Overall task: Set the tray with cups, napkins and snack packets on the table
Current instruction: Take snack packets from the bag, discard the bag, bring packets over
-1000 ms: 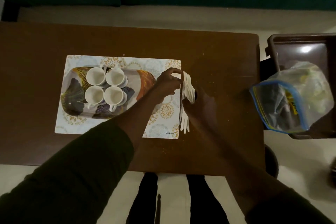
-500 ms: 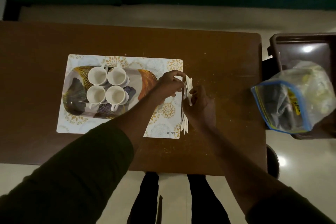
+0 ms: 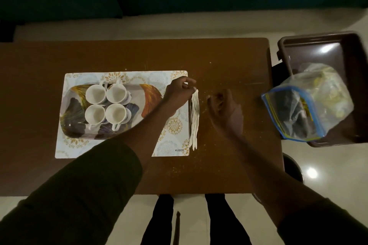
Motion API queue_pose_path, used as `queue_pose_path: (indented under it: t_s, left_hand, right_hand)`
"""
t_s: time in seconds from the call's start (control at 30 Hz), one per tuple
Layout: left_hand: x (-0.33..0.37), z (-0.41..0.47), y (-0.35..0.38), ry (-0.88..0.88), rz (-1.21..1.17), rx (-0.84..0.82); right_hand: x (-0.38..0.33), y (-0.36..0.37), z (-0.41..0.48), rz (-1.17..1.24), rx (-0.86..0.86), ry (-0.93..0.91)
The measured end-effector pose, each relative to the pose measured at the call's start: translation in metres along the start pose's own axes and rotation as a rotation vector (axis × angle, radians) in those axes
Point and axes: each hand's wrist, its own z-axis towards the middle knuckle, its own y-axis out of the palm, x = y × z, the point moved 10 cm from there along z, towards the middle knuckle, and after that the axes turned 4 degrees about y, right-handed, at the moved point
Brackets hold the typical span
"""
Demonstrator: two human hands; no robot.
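Left third: my tray (image 3: 74, 131), patterned and oval, sits on a printed placemat (image 3: 79, 146) on the brown table (image 3: 219, 61). Four white cups (image 3: 107, 104) stand upright on its left half, packed two by two; its right half lies partly under my left forearm, and what shows of it is bare.

Centre: my left hand (image 3: 178, 93) pinches the far end of a stack of white napkins (image 3: 194, 119) between thumb and fingertips, the other fingers curled. The stack stands on edge along the placemat's right border, its near end reaching down towards the table. I judge the napkin step to be in hand: cups done, napkins held but not yet on the tray. The next move calls for carrying the stack left onto the free part of the tray without letting the sheets fan apart or brushing the cups.

Right of centre: my right hand (image 3: 225, 112) hovers just beside the napkins, fingers loosely bent, apart from the stack and holding nothing that I can see.

Far right: a clear zip bag (image 3: 306, 109) rests in a brown tub (image 3: 318, 49) beyond the table's edge. Its contents are dim and crumpled; I take them for snack packets but cannot confirm. The tub is cut off by the frame, and the napkin count is unreadable
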Motion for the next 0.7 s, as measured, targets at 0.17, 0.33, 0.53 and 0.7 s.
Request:
queue_pose_path:
  t_s: [0.17,0.33,0.53,0.7]
  left_hand:
    - [0.026,0.003,0.006,0.089,0.044,0.12]
    - [0.049,0.007,0.024,0.14,0.094,0.181]
    - [0.079,0.006,0.056,0.21,0.128,0.193]
    - [0.097,0.014,0.12,0.162,0.094,0.025]
  right_hand:
    - [0.023,-0.033,0.015,-0.041,0.072,0.034]
    - [0.044,-0.065,0.03,-0.032,0.069,0.036]
    - [0.061,-0.112,0.043,-0.02,0.118,-0.025]
    - [0.088,-0.161,0.051,-0.008,0.18,-0.02]
